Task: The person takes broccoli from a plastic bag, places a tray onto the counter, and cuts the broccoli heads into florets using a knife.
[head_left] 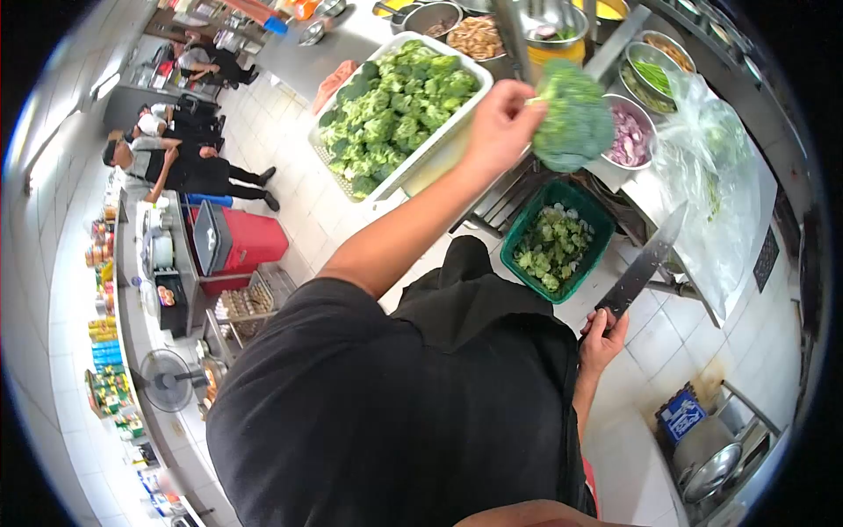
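My left hand (502, 127) pinches the edge of a large broccoli head (575, 114), holding it up between the white basket and a bowl of chopped purple onion (628, 136). My right hand (601, 338) is closed round the handle of a broad knife (645, 263), its blade pointing up and right toward the counter. Cut florets (399, 110) fill the white basket (432, 143). Below the held broccoli stands a green bin (590, 263) with broccoli pieces (553, 246) in it. A clear plastic bag (716, 167) lies on the counter at the right.
Bowls of sliced food (475, 38) and greens (652, 77) line the top. People (189, 167) stand far left, near a red bin (255, 237). A metal pot (707, 457) sits at lower right. Tiled floor (676, 351) shows beside my right hand.
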